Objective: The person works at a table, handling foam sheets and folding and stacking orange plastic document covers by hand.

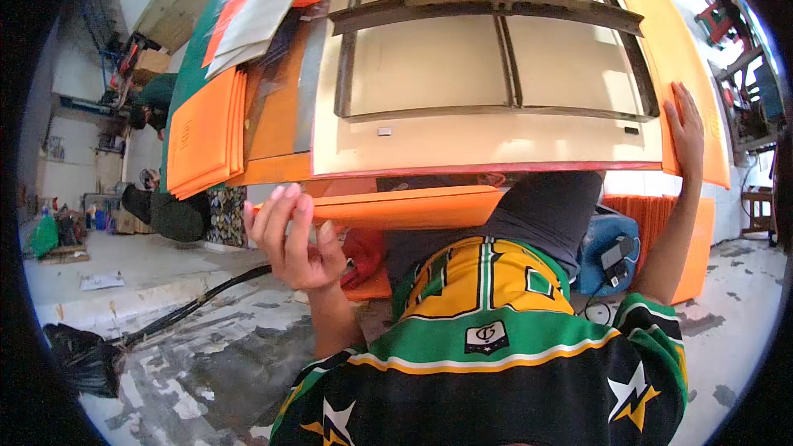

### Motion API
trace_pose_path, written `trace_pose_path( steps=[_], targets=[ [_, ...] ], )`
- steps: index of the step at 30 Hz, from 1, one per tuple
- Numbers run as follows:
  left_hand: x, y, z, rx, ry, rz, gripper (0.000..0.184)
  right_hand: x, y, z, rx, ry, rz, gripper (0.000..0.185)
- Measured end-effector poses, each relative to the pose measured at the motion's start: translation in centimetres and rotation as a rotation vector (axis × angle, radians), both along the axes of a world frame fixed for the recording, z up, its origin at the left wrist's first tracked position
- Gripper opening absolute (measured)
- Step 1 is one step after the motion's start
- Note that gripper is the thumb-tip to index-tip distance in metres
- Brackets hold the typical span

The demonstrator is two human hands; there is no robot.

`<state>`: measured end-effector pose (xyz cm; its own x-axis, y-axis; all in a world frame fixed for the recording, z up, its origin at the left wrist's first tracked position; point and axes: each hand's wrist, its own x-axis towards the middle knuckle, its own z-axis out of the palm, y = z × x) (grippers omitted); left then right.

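My left hand point(299, 239) holds the left end of a flat orange piece point(405, 205), which is seen nearly edge-on in front of the table's near edge. My right hand point(686, 128) lies with fingers stretched out on an orange sheet point(702, 99) at the right side of the table. Between the hands is a cream-coloured board point(487, 149) with a dark metal frame point(510, 58) over it. A small light piece and a small dark piece sit on the board near its front edge.
Stacked orange pieces point(206, 136) lie at the table's left corner, with white sheets point(260, 16) behind. More orange pieces point(644, 215) stand below the table at right, beside a blue object point(607, 256). Another person point(178, 215) is at far left.
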<state>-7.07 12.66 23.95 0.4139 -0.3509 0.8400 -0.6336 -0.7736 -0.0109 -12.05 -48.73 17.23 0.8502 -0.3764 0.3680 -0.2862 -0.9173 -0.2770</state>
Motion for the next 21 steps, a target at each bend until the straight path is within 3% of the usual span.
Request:
trace_pose_path(
  steps=[10, 21],
  targets=[
    [-0.1, 0.4, -0.3, -0.034, -0.052, 0.017, 0.029, -0.1, 0.7, 0.3, 0.003, -0.002, -0.042, 0.048],
    [1.1, 0.4, -0.3, -0.159, 0.111, 0.095, 0.033, 0.1, -0.7, -0.5, -0.012, -0.012, 0.028, 0.045]
  ],
)
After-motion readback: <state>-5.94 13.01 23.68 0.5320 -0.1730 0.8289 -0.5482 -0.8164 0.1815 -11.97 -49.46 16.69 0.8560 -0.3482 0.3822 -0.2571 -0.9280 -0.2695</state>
